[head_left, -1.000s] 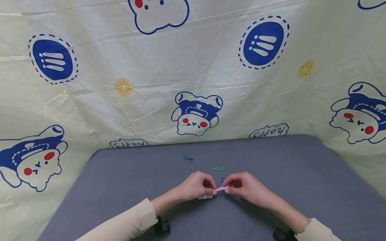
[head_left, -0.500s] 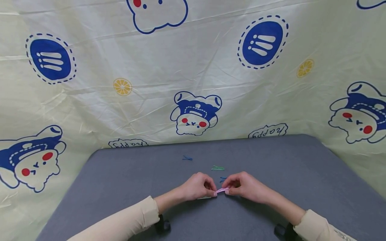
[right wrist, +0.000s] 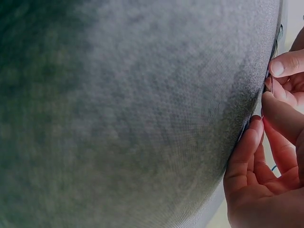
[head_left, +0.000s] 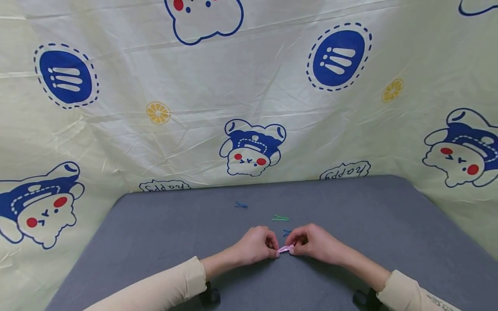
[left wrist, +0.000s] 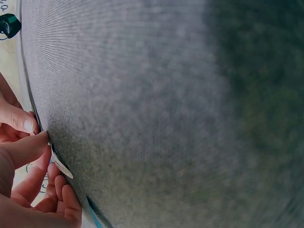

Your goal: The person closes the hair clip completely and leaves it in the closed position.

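A small pink hair clip (head_left: 285, 248) spans the gap between my two hands, low over the grey table. My left hand (head_left: 256, 246) pinches its left end between thumb and fingers. At the clip's other end, the thumb and fingertips of my right hand (head_left: 319, 244) pinch it too. In the left wrist view a pale, flat clip-like piece (left wrist: 61, 164) shows beside the left fingers; the left hand covers that spot in the head view. The wrist views show the pink clip only edge-on, mostly behind fingers.
Just beyond the right fingertips lies a blue clip (head_left: 287, 233) on the table (head_left: 175, 229). A green clip (head_left: 280, 218) lies farther back, and another blue clip (head_left: 241, 205) behind it to the left. A printed curtain (head_left: 186, 142) hangs behind the table.
Both hands have lowered slightly toward me with the pink clip, which now shows more of its flat face. The white clip near the left hand has gone out of sight behind it.
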{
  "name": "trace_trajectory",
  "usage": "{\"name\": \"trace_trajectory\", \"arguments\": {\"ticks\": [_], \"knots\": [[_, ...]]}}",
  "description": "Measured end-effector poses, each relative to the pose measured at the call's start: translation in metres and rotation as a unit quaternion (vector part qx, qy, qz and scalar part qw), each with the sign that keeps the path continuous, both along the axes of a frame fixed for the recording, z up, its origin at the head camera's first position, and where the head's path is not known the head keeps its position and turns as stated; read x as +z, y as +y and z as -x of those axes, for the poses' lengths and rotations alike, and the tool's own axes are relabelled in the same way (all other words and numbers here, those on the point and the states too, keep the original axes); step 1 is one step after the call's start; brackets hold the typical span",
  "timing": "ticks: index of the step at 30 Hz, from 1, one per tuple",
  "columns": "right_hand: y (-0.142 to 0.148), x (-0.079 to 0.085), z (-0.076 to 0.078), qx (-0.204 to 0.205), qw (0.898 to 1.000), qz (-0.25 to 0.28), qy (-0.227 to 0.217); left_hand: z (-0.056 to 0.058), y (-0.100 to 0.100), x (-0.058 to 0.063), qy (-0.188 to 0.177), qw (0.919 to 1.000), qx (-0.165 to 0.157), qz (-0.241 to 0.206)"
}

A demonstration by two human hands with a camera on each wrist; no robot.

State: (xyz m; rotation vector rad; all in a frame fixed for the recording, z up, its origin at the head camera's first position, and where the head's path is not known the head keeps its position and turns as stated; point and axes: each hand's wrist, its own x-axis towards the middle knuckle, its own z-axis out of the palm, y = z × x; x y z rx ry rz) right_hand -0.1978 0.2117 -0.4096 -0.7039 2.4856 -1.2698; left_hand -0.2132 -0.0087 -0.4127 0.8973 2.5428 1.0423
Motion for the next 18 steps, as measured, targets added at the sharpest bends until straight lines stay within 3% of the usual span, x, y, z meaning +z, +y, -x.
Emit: {"name": "trace_trajectory", "arguments": {"ticks": [18], "knots": [[-0.0002,-0.0013,0.0023,0.007,1.0,-0.015,0.007,-0.0019,-0.0003,-0.0017,-0.001,0.9998,0.014,-0.014]]}}
